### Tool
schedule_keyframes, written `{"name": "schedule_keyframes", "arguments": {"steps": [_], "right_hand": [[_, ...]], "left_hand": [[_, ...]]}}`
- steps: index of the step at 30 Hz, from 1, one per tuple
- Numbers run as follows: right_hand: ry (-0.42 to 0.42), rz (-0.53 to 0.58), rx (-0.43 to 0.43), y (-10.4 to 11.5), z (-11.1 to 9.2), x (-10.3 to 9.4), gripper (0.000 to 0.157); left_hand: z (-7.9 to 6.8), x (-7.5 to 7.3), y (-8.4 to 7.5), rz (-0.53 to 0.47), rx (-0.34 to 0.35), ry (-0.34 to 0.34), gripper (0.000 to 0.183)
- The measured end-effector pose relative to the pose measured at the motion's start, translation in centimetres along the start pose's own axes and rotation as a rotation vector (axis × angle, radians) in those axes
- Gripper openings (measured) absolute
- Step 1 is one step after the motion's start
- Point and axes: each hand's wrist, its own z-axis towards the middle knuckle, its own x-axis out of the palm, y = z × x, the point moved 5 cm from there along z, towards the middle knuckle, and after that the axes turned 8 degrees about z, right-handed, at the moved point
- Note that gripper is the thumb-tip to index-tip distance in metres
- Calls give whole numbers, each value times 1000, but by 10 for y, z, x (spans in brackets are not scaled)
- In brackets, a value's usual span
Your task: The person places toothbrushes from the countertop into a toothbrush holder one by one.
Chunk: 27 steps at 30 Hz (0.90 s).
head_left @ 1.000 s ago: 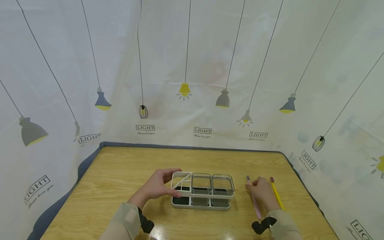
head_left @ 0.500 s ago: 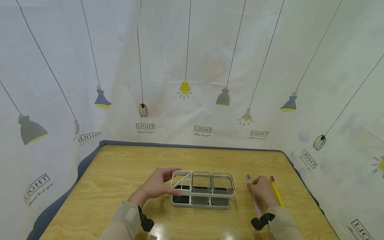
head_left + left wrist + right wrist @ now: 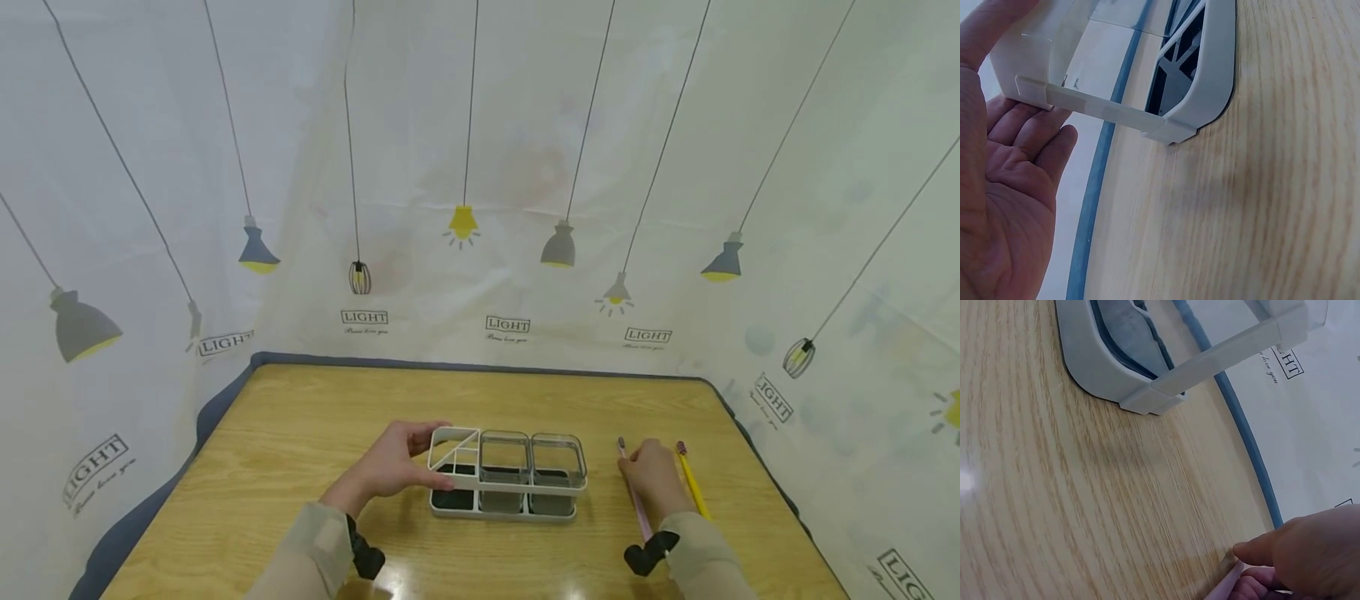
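Observation:
A white toothbrush holder with an upper frame over a dark-lined base stands on the table. Two clear cups sit in its middle and right slots; a divided grid fills the left one. My left hand grips the upper frame at its left end, thumb in front and fingers behind. To the right, my right hand pinches a pink toothbrush between thumb and fingers, low over the table. In the right wrist view, the pink handle shows under the fingertips.
A yellow toothbrush lies just right of my right hand. The wooden table has a blue edge at the back, with a white lamp-printed curtain behind and at both sides.
My right wrist has shifted slightly to the left, with the fingers staying at the pink toothbrush. The left hand and the holder have stayed in place.

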Motion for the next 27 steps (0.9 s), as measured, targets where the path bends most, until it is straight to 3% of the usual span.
{"name": "schedule_keyframes", "arguments": {"steps": [10,15,21,27], "right_hand": [[10,-55,11,1,5,-1,17],[13,-19,12,2,5,-3,13],[24,35,24,0,1,-7,20],[13,6,-21,2,-1,-11,13]], "left_hand": [[1,0,0,39,-11,-11,86],[0,-1,0,32,-11,-5,85],[1,-1,-1,33,0,6,84],[2,-1,-1,48,4,10,85]]}}
